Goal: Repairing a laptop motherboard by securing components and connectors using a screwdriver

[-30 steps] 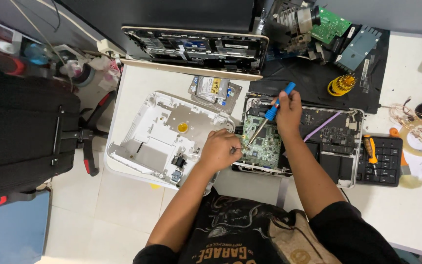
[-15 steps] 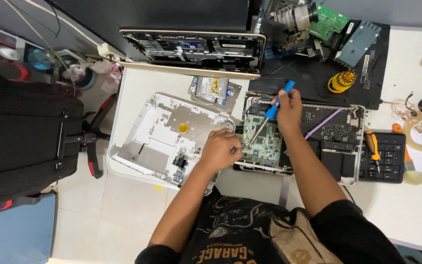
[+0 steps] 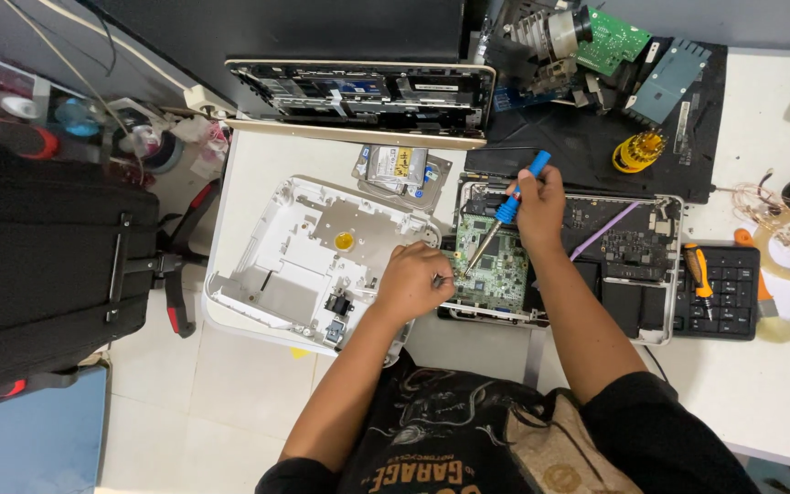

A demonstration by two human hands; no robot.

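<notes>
right hand (image 3: 539, 199) fingers clamp blue screwdriver (image 3: 505, 212), tip angled onto green board (image 3: 496, 270) | left hand (image 3: 413, 282) fist curled at board's left edge, steadying; contents unclear

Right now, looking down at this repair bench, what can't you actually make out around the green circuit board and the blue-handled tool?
Head view only:
- Tool tip: where the blue-handled tool meets the green circuit board is too small to tell.
- Left hand: its fingertips curl under, hiding whatever they pinch at the board's edge.
- Right hand: covers the tool's upper grip.
- Board components: too small to identify.
- White plastic casing: its near edge sits behind the left forearm.
</notes>
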